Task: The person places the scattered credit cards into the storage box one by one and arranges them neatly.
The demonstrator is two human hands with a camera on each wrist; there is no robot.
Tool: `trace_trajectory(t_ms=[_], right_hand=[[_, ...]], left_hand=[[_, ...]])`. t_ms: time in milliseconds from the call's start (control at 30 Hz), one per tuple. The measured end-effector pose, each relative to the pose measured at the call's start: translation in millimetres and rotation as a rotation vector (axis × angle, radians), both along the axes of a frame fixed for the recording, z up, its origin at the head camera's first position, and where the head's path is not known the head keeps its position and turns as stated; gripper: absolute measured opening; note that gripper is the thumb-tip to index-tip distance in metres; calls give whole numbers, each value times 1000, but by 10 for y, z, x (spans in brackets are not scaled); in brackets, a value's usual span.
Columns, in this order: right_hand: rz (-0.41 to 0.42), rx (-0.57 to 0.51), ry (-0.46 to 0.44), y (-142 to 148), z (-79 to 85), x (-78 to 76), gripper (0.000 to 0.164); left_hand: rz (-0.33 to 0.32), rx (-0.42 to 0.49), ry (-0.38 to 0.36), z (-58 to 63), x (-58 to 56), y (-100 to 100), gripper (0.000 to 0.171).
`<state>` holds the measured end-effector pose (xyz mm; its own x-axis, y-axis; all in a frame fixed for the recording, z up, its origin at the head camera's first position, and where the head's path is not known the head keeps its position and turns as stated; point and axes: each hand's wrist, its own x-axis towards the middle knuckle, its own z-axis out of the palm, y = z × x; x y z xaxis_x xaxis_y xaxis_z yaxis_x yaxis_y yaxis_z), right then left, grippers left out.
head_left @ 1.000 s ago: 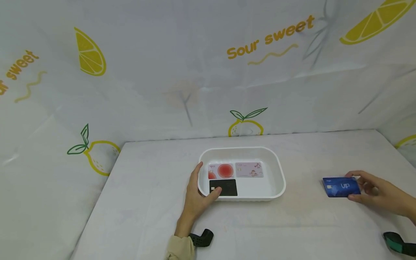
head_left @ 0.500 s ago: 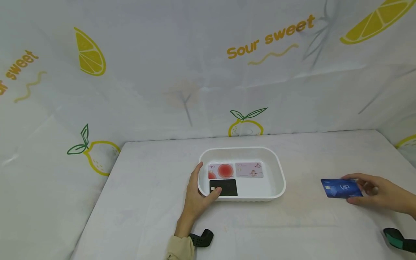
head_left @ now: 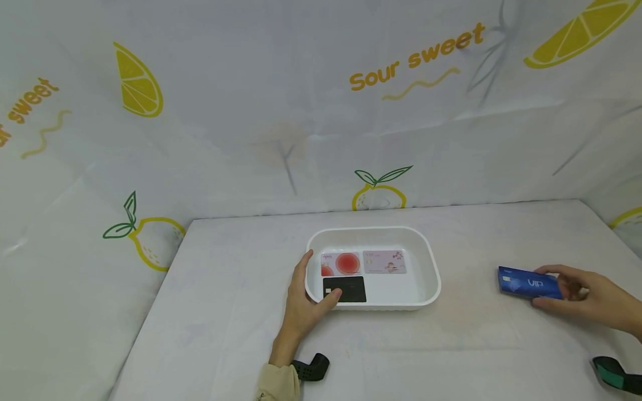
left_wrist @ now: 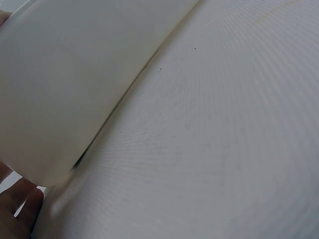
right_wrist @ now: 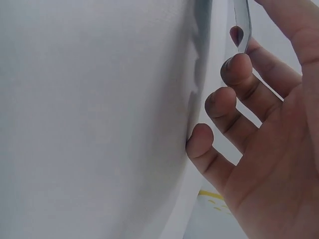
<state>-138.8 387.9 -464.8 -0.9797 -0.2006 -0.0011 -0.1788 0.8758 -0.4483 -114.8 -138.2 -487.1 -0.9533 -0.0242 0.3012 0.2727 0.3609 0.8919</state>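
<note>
My right hand (head_left: 584,292) pinches a blue VIP card (head_left: 529,283) by its right end, between thumb and fingers, at the right of the table. In the right wrist view the card (right_wrist: 242,22) appears nearly edge-on, with the other fingers bent below it. My left hand (head_left: 305,301) grips the left end of a white tray (head_left: 432,267), thumb over the near rim and fingers along the outer side. Inside the tray lie a pink card with red circles (head_left: 341,264), a pale pink card (head_left: 384,262) and a black card (head_left: 351,289), which the left thumb partly overlaps.
A white cloth (head_left: 215,312) covers the table, and a lemon-print sheet (head_left: 241,111) rises behind it and at the sides. Black wrist devices show at the left wrist (head_left: 312,367) and at the lower right edge (head_left: 614,374).
The blue card has tilted in my right hand and shifted slightly up in the head view. My left hand, the tray and its cards look unmoved.
</note>
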Motion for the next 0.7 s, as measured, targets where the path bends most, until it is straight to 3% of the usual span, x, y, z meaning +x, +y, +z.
trace_trajectory(t_ms=[267,700], right_hand=[[-7,-32,35,-27,-10,10,48],[46,-136,65,-175,88,12,56]], left_hand=[[3,1,-4,4,-9,8,94],[5,2,-14,-6,-6,2,94]])
